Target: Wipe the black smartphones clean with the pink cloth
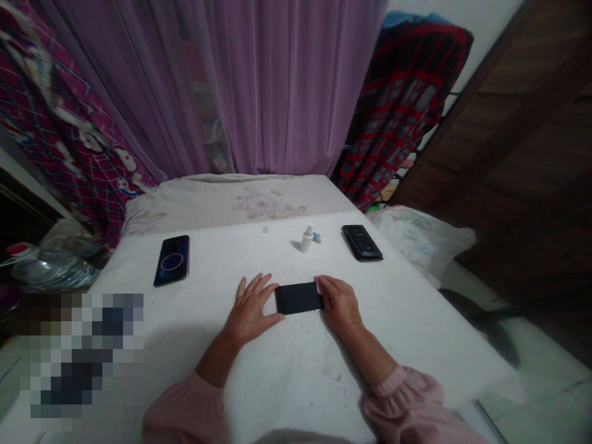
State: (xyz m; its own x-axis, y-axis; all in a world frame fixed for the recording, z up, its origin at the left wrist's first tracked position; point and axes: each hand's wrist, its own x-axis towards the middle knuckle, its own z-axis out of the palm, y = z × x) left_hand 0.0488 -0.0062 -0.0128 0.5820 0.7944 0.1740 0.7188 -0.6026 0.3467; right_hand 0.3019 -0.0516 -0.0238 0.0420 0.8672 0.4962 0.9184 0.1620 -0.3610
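A dark-screened smartphone (299,298) lies sideways, low over or on the white cloth in front of me. My left hand (247,311) has its thumb and index finger at the two corners of the phone's left end, the other fingers spread away from it. Around the right end, my right hand (341,303) is closed, its fingers bent along the edge. Beyond the phone stands a small white spray bottle (306,240), with a little blue-and-white item (317,237) beside it.
Another phone (172,261) showing a ring lies at the left, and a black phone or case (362,242) at the right. A small grey square (265,230) sits farther back. Purple curtains (287,86) hang behind the table. A plastic bag (416,240) is off its right edge.
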